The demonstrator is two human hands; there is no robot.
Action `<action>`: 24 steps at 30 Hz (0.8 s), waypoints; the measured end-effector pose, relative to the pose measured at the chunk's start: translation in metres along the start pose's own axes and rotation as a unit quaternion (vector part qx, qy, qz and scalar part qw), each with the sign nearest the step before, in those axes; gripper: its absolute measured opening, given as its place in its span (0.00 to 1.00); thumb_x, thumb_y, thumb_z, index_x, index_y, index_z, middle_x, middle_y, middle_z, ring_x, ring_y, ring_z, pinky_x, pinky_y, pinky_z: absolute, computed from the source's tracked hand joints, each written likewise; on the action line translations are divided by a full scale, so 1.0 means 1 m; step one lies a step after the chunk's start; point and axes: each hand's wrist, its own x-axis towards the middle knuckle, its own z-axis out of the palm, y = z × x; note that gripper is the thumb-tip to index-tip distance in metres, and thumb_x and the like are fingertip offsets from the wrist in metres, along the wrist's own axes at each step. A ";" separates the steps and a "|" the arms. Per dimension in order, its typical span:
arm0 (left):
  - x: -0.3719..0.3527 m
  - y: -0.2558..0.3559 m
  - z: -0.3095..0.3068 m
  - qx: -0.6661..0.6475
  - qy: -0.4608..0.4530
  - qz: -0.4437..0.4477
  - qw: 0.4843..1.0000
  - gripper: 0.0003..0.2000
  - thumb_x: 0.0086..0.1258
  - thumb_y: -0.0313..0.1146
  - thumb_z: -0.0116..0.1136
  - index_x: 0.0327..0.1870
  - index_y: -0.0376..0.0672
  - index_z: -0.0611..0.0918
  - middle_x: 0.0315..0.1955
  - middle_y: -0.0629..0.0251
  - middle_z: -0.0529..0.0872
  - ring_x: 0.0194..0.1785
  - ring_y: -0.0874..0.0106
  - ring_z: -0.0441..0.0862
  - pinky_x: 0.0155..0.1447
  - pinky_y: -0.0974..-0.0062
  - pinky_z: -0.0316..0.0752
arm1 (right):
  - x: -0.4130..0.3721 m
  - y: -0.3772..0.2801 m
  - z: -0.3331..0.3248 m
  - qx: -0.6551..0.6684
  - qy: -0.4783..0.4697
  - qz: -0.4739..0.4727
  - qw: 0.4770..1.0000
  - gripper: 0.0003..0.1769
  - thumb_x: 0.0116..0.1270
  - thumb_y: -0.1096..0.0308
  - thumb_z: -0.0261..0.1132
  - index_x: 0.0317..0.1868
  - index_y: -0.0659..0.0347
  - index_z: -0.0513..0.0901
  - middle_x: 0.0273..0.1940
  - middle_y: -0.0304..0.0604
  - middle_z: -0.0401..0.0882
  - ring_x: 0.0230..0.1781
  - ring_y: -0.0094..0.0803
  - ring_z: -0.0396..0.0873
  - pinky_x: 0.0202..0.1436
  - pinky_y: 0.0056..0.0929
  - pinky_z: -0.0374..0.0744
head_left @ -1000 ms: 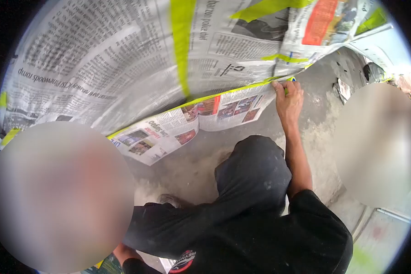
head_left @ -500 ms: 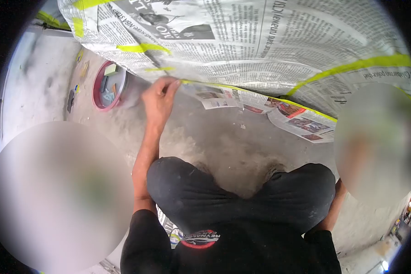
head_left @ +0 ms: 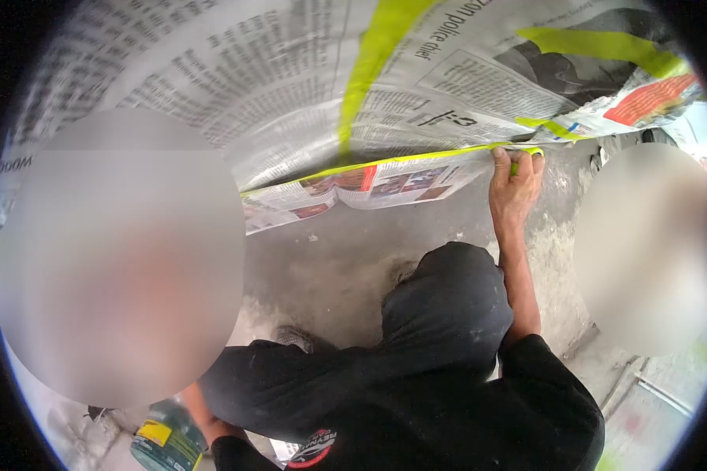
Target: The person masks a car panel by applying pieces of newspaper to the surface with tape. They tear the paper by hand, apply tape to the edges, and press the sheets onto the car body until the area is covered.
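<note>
My right hand (head_left: 515, 184) is closed at the right end of a long yellow-green tape strip (head_left: 404, 161). Bits of the same yellow-green show between its curled fingers, looking like a roll of tape (head_left: 536, 152). That strip runs along the top edge of a hanging newspaper sheet (head_left: 428, 184), against the lower border of a large newspaper-covered surface (head_left: 283, 94). A blurred patch hides my left hand; only part of my left forearm (head_left: 199, 404) shows, low on the left.
Wider yellow-green tape (head_left: 361, 71) crosses the covering. Below the sheet lies a dusty grey floor (head_left: 314, 267). A green container with a yellow label (head_left: 165, 439) stands at the lower left, close to my left forearm. Blurred patches hide both sides.
My view has swung to the right. My left hand, earlier at the sheet's left end, has gone out of sight. My right hand, hidden before, now shows at the right end.
</note>
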 end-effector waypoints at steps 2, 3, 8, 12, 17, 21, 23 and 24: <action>0.001 0.003 0.002 0.055 0.004 0.047 0.997 0.08 0.68 0.33 0.72 0.41 0.38 0.89 0.30 0.59 0.90 0.31 0.73 0.84 0.38 0.74 0.78 | -0.002 -0.001 0.000 0.003 0.001 -0.005 1.000 0.14 0.69 0.61 0.72 0.36 0.64 0.80 0.39 0.57 0.75 0.44 0.55 0.74 0.45 0.50 0.73; 0.003 0.006 0.003 0.084 0.009 0.070 0.994 0.07 0.67 0.33 0.72 0.39 0.39 0.89 0.30 0.59 0.90 0.30 0.72 0.84 0.37 0.73 0.78 | -0.002 0.000 0.001 0.002 0.009 -0.011 1.000 0.15 0.69 0.61 0.72 0.36 0.65 0.80 0.39 0.57 0.75 0.44 0.55 0.74 0.45 0.49 0.73; 0.020 0.019 0.002 0.284 0.019 0.204 0.937 0.13 0.67 0.38 0.72 0.27 0.42 0.83 0.23 0.61 0.86 0.25 0.62 0.84 0.31 0.66 0.78 | -0.002 0.007 0.005 -0.005 0.007 -0.036 0.999 0.15 0.69 0.60 0.72 0.37 0.65 0.81 0.39 0.57 0.75 0.44 0.54 0.74 0.46 0.49 0.73; 0.025 0.020 0.004 0.319 0.047 0.246 0.914 0.18 0.68 0.41 0.70 0.21 0.44 0.77 0.17 0.62 0.81 0.22 0.58 0.81 0.28 0.62 0.76 | -0.003 0.009 0.007 0.015 0.025 -0.042 0.999 0.15 0.70 0.60 0.71 0.37 0.65 0.81 0.40 0.56 0.76 0.43 0.53 0.75 0.46 0.48 0.74; 0.008 0.022 0.004 0.272 -0.023 0.211 0.939 0.10 0.67 0.39 0.70 0.34 0.45 0.82 0.27 0.61 0.85 0.28 0.59 0.83 0.31 0.62 0.77 | -0.001 -0.002 0.006 0.026 0.003 0.008 1.000 0.16 0.70 0.59 0.72 0.38 0.65 0.81 0.40 0.56 0.76 0.42 0.52 0.76 0.45 0.48 0.75; -0.016 0.052 0.015 0.202 -0.156 0.524 0.813 0.18 0.68 0.44 0.66 0.56 0.49 0.82 0.54 0.61 0.84 0.56 0.62 0.82 0.56 0.59 0.79 | -0.001 -0.003 0.005 -0.002 0.010 0.003 1.000 0.16 0.69 0.58 0.72 0.38 0.65 0.82 0.40 0.57 0.77 0.42 0.53 0.78 0.46 0.48 0.76; -0.025 0.083 0.035 0.204 -0.228 0.638 0.706 0.26 0.71 0.51 0.61 0.67 0.49 0.78 0.66 0.64 0.79 0.70 0.63 0.73 0.69 0.56 0.71 | -0.001 -0.002 0.006 0.001 0.020 -0.007 1.000 0.16 0.69 0.58 0.72 0.38 0.64 0.82 0.40 0.57 0.77 0.42 0.53 0.79 0.46 0.48 0.76; -0.025 0.091 0.049 0.198 -0.263 0.674 0.661 0.31 0.73 0.55 0.57 0.71 0.48 0.74 0.70 0.66 0.76 0.75 0.63 0.68 0.74 0.54 0.66 | -0.002 -0.001 0.008 0.001 0.022 -0.006 1.000 0.16 0.69 0.58 0.73 0.37 0.64 0.82 0.39 0.57 0.77 0.42 0.53 0.79 0.46 0.48 0.76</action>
